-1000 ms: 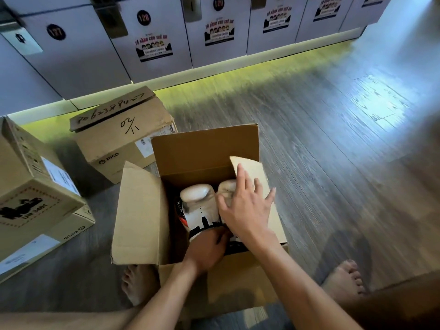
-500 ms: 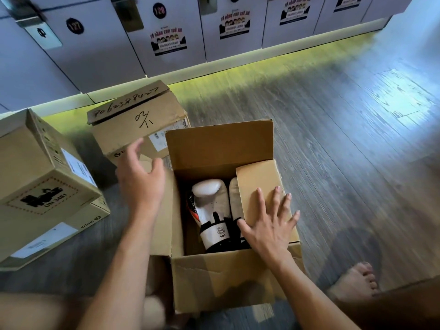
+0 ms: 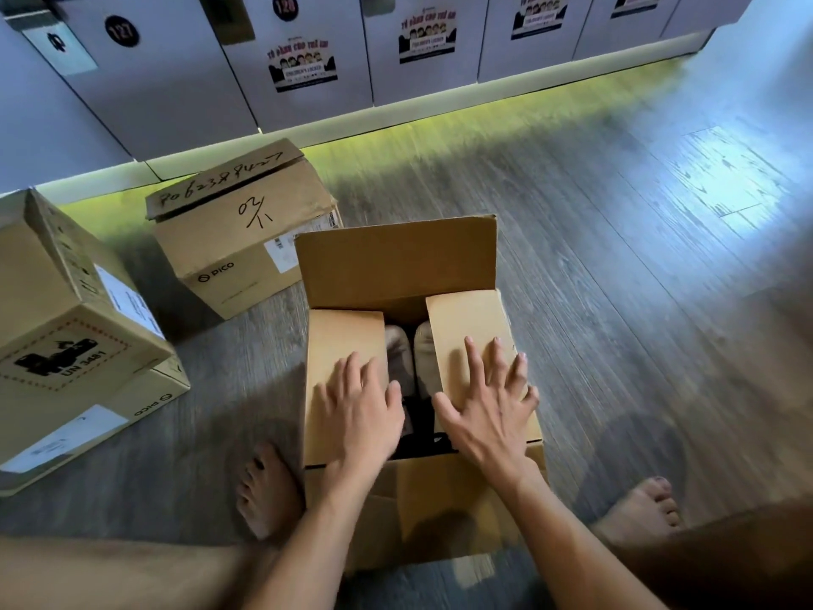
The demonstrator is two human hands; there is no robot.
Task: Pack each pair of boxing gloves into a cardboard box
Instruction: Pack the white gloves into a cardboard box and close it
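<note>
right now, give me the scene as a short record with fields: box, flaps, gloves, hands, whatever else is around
box: cardboard box on the floor, back flap upright
flaps: left flap and right flap folded inward, gap between them
gloves: boxing gloves inside, seen through the gap
hands: left hand flat on the left flap, right hand flat on the right flap, fingers spread
nearby: PICO box and UN 3481 box, both closed; lockers behind
</note>
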